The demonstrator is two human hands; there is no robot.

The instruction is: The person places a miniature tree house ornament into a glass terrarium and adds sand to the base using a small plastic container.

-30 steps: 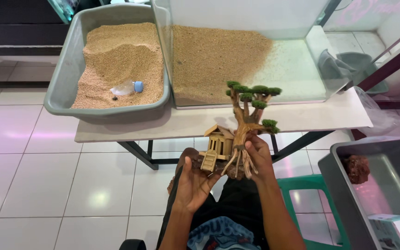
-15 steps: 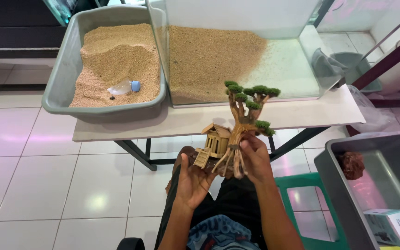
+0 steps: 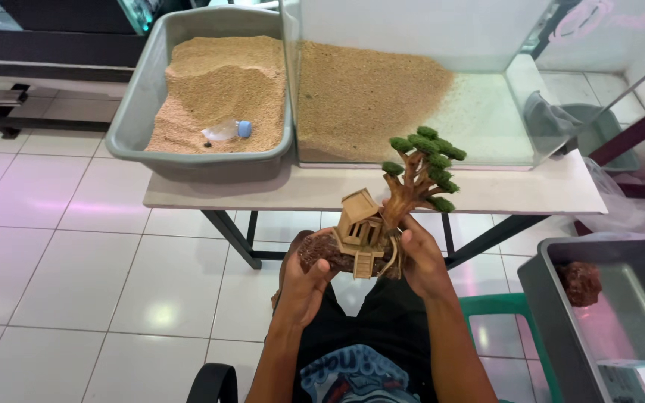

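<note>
I hold a small tree-house ornament [image 3: 382, 216] over my lap: a brown twisted trunk with green foliage tufts, a tiny wooden hut and ladder on a dark base. My left hand [image 3: 309, 280] cups the base from the left and below. My right hand [image 3: 419, 257] grips the trunk's foot and roots on the right. Ahead on the white table [image 3: 487, 192] stands a glass tank [image 3: 412, 82] with sand piled in its left part.
A grey tub [image 3: 139, 119] of sand with a half-buried clear bottle with a blue cap [image 3: 225, 131] sits left of the tank. A grey bin [image 3: 554, 298] with a reddish rock [image 3: 580, 282] stands at my right, above a green stool [image 3: 516, 306].
The ornament has tilted a little and the view has shifted slightly; both hands keep their hold on it.
</note>
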